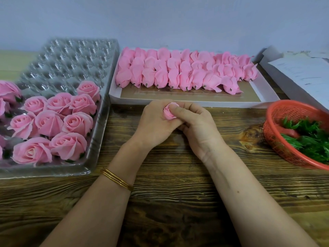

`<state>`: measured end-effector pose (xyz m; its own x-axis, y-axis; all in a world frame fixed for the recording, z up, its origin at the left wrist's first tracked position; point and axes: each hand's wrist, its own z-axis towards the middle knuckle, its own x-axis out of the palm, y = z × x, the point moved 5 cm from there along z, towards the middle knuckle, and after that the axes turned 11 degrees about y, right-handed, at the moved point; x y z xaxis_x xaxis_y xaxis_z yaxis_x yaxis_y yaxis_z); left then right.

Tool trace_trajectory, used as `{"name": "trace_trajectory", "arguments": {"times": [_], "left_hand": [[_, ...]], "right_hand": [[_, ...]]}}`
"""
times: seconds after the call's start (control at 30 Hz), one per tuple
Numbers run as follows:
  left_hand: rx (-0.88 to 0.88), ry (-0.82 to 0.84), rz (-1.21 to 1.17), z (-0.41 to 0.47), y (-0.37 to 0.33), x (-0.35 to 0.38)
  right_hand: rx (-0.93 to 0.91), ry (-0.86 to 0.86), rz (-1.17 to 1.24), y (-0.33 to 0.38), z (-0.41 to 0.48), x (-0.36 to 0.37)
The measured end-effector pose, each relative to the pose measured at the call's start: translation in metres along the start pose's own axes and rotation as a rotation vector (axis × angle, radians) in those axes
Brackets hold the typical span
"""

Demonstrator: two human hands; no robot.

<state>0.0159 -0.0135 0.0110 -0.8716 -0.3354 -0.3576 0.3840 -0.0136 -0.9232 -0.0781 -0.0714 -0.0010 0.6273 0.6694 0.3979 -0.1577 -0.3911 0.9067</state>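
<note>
A small pink rose bud (170, 111) sits between both hands above the wooden table (178, 175). My left hand (154, 123) curls round the bud from the left. My right hand (195, 122) curls round it from the right, thumb pressed on its petals. Only the bud's top shows. A white box (263, 93) behind the hands holds rows of closed pink flower heads (185, 72) lying on their sides. A clear plastic cell tray (71, 56) at the left holds several opened pink roses (53, 125).
A red mesh basket (277, 122) with green leaf pieces (309, 138) stands at the right edge. White papers (302, 72) lie at the back right. A wall rises behind the table. Gold bangles circle my left wrist.
</note>
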Motion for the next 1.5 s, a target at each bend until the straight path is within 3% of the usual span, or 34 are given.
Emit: {"name": "trace_trajectory", "arguments": {"times": [0.77,1.0,1.3,1.5], "left_hand": [[-0.003,-0.037,0.037,-0.001,-0.003,-0.001],[-0.031,-0.070,-0.011,-0.002,-0.004,-0.001],[-0.060,-0.145,0.007,-0.002,-0.002,-0.008],[-0.084,-0.161,0.001,-0.003,-0.003,-0.009]], "right_hand": [[0.053,-0.051,-0.230,0.000,-0.006,0.003],[-0.010,-0.055,-0.130,0.010,-0.005,0.000],[-0.314,-0.266,-0.523,0.077,-0.024,-0.041],[-0.310,-0.574,-0.807,0.119,-0.051,-0.094]]}}
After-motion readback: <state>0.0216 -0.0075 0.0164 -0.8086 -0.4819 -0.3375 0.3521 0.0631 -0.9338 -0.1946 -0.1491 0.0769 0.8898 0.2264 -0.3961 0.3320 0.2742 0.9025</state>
